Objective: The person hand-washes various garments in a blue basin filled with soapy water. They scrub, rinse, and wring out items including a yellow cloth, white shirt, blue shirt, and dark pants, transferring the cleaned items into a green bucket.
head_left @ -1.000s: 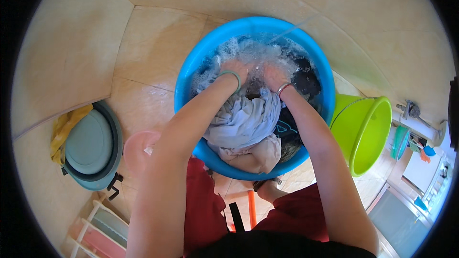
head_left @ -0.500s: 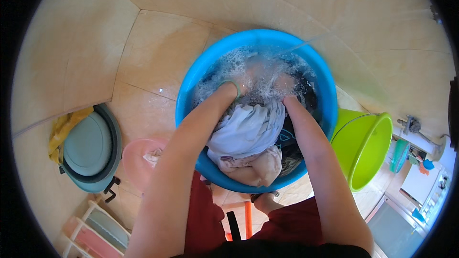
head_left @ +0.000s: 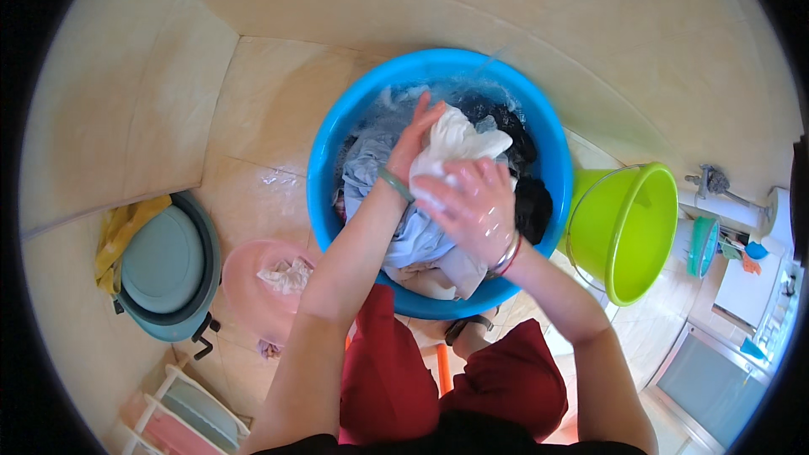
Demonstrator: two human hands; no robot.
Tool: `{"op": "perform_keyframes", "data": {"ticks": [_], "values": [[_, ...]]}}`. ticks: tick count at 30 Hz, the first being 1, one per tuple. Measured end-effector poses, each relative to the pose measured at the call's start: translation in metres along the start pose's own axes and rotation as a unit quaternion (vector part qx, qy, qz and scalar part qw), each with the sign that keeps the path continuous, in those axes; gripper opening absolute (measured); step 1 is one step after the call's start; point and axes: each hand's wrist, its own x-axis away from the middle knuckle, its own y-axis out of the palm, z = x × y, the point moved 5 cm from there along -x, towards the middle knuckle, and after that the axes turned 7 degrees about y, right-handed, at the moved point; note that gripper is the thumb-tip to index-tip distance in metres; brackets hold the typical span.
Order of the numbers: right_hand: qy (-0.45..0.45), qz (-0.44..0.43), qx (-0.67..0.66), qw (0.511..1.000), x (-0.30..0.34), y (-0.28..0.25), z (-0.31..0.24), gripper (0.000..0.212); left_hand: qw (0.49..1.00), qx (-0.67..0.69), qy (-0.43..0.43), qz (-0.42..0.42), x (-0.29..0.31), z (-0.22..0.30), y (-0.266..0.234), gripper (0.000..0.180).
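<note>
A white cloth (head_left: 463,136) is bunched between my two hands above a large blue tub (head_left: 327,108). My left hand (head_left: 411,145), with a green bangle at its wrist, supports the cloth's left side; some of its fingers are hidden by it. My right hand (head_left: 474,209), wet and with suds on it, presses onto the cloth from the near side, its fingers lying over it. Beneath them, a pale blue garment (head_left: 419,238) and a beige garment (head_left: 431,280) are heaped in the tub. Dark garments (head_left: 533,212) lie on the right, with sudsy water at the far side.
Right of the tub, a lime-green bucket (head_left: 645,236) leans over. A pink basin (head_left: 253,286) with a crumpled pale cloth (head_left: 288,275) sits at left, near a grey-green folding basin (head_left: 162,257) with a yellow cloth (head_left: 122,240). A rack (head_left: 190,409) stands at the lower left.
My hands, half a second ago down in the foamy water, have come up and toward me with the white cloth between them. The view has shifted slightly.
</note>
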Motion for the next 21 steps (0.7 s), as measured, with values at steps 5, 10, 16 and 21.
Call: {"op": "perform_keyframes", "data": {"ticks": [5, 10, 16, 21], "values": [[0.011, 0.086, -0.013, 0.996, 0.021, 0.02, -0.023, 0.043, 0.98, 0.111, -0.005, -0.167, 0.02, 0.004, 0.034, 0.06], [-0.003, 0.134, -0.014, 0.991, 0.007, 0.019, -0.025, 0.042, 0.991, -0.034, 0.061, -0.118, 0.026, 0.007, 0.03, 0.037], [0.02, 0.145, -0.063, 0.987, -0.014, 0.023, -0.005, 0.025, 0.985, -0.08, 0.128, -0.084, 0.031, -0.004, 0.02, 0.006], [0.048, 0.107, -0.171, 0.978, -0.017, 0.027, 0.021, 0.016, 0.847, -0.424, 0.297, -0.117, 0.023, -0.004, 0.004, 0.008]]}}
